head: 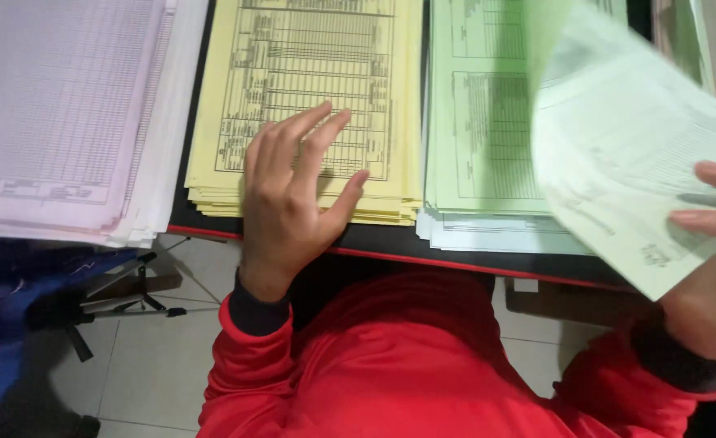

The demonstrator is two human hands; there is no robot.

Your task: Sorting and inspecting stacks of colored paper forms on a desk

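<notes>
Right hand: fingers pinched on a loose pale green sheet, lifted and blurred above the green form stack at the counter edge; a light grip could let it slip or crease. Left hand: open, flat on the yellow form stack, holding nothing; pressure could skew the top sheets. Farther left, the white form stack overhangs the counter and might slide off.
</notes>
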